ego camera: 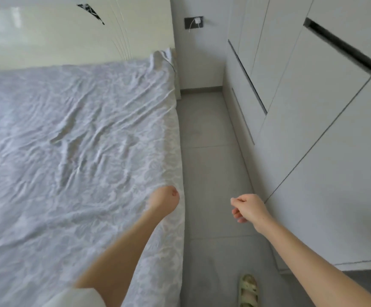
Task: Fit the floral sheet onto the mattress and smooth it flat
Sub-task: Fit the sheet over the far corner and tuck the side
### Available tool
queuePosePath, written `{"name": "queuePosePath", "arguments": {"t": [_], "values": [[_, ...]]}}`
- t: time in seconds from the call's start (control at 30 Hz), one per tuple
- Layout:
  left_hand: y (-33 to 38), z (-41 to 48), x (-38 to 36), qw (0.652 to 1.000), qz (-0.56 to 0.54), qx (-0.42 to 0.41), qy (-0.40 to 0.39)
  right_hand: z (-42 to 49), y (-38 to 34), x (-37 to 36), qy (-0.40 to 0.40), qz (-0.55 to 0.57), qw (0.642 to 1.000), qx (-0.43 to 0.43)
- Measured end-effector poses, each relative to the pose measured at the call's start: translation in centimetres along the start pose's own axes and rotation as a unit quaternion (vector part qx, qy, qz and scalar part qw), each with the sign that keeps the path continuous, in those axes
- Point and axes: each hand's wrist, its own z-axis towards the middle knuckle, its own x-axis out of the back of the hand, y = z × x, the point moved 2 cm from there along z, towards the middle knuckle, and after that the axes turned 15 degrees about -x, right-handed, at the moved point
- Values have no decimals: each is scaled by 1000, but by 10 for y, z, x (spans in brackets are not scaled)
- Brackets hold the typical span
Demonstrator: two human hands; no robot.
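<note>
The pale grey floral sheet [73,134] covers the mattress and is full of creases, with a bunched corner [161,57] standing up by the headboard. My left hand [164,199] is at the right edge of the bed, fingers curled into a fist; whether it pinches the sheet there is hidden. My right hand [245,207] hangs over the floor to the right of the bed, fingers loosely curled, holding nothing.
A cream headboard [69,34] stands at the back. White wardrobe doors [313,129] with a black handle line the right side, leaving a narrow grey tiled aisle [211,140]. A wall socket with a white charger [194,22] is behind. My sandalled foot [247,291] is on the floor.
</note>
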Motion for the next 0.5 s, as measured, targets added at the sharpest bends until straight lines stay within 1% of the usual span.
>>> {"name": "queuePosePath", "arguments": {"t": [0.2, 0.3, 0.5], "values": [[-12, 89, -13, 994, -29, 105, 31, 141, -66, -15, -81, 5, 996, -21], [-24, 128, -22, 988, -28, 148, 29, 202, -94, -31, -127, -5, 991, -46], [-46, 208, -37, 977, -38, 206, 45, 312, -149, -63, -177, 6, 978, -108]]}}
